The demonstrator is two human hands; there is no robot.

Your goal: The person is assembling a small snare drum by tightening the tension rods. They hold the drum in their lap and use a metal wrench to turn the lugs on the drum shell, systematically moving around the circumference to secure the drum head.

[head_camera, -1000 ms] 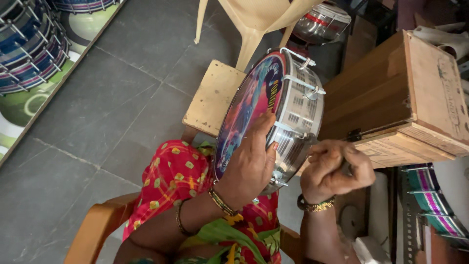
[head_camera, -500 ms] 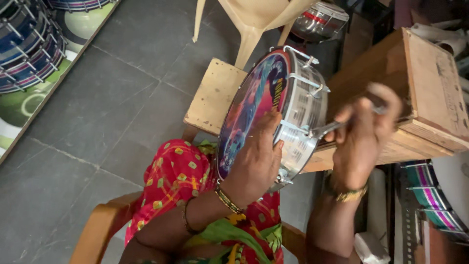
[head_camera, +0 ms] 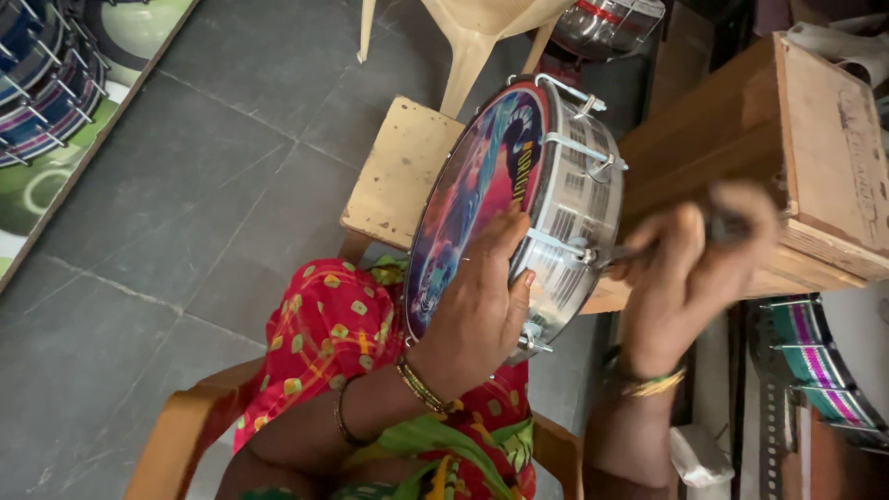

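Note:
A small drum (head_camera: 546, 176) with a colourful printed head and a shiny metal shell stands on its edge on my lap. My left hand (head_camera: 482, 306) lies flat over the printed head and rim, steadying it. My right hand (head_camera: 690, 268) is blurred and grips a thin metal tool (head_camera: 625, 256) whose tip meets a tension rod on the drum's shell. Bangles ring both wrists.
A low wooden stool (head_camera: 398, 171) stands in front of my knees, a plastic chair (head_camera: 472, 32) behind it. A wooden box (head_camera: 815, 139) sits at right. More drums are stacked at far left (head_camera: 42, 88) and at lower right (head_camera: 820, 361). Grey tile floor (head_camera: 185, 204).
My right hand has swung up and to the right with the tool, turning at the drum's side. My left hand and the drum have stayed almost still.

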